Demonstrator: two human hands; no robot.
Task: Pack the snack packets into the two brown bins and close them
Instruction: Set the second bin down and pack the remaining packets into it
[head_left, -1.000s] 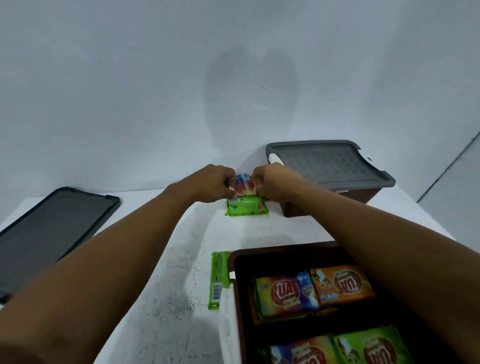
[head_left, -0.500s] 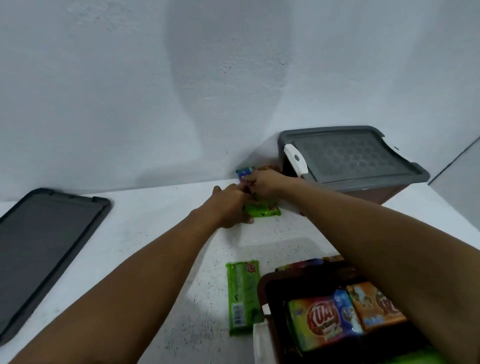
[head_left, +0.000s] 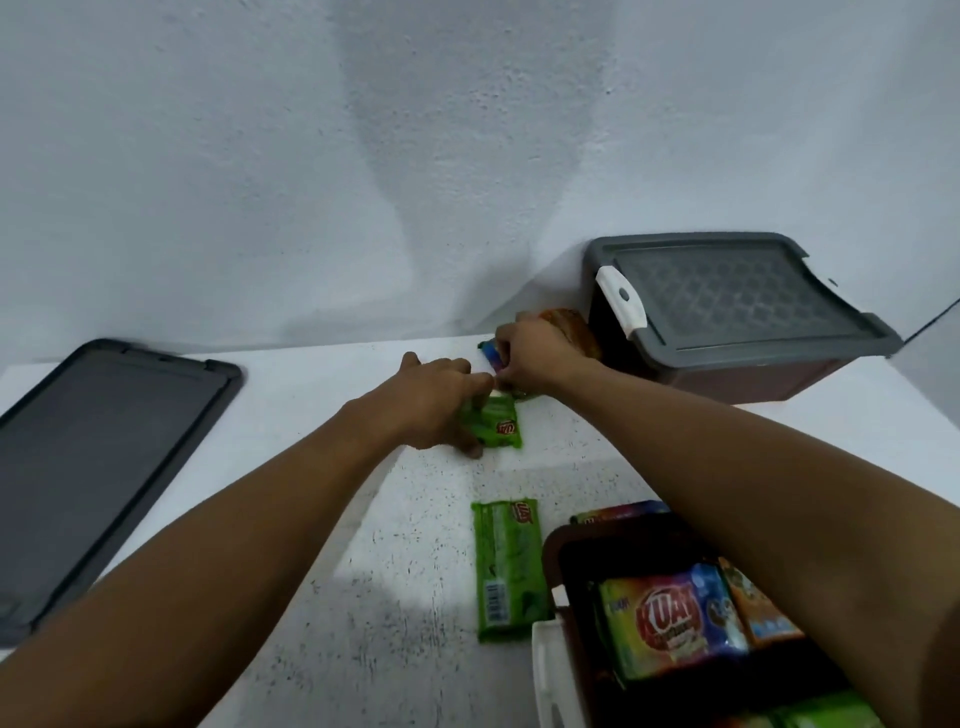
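Note:
My left hand (head_left: 439, 402) grips a green snack packet (head_left: 498, 428) lying on the white table (head_left: 363, 519). Just beyond it, my right hand (head_left: 535, 353) pinches a stack of packets, with a blue-edged packet (head_left: 491, 356) showing at its fingers and an orange packet (head_left: 574, 327) behind. An open brown bin (head_left: 556, 551) at the near right holds several colourful packets (head_left: 670, 629). A second brown bin (head_left: 753, 376) at the far right carries its grey lid (head_left: 727, 291). Another green packet (head_left: 506, 566) lies flat beside the open bin.
A loose grey lid (head_left: 104, 441) lies on the table at the left. A white latch (head_left: 621, 301) stands up on the closed bin's left end. The open bin's white latch (head_left: 550, 670) hangs at its near-left side. A plain wall runs behind the table.
My left hand has dropped from the held stack onto the green packet on the table and pulled it nearer. The view has shifted left, and the right hand stays at the stack.

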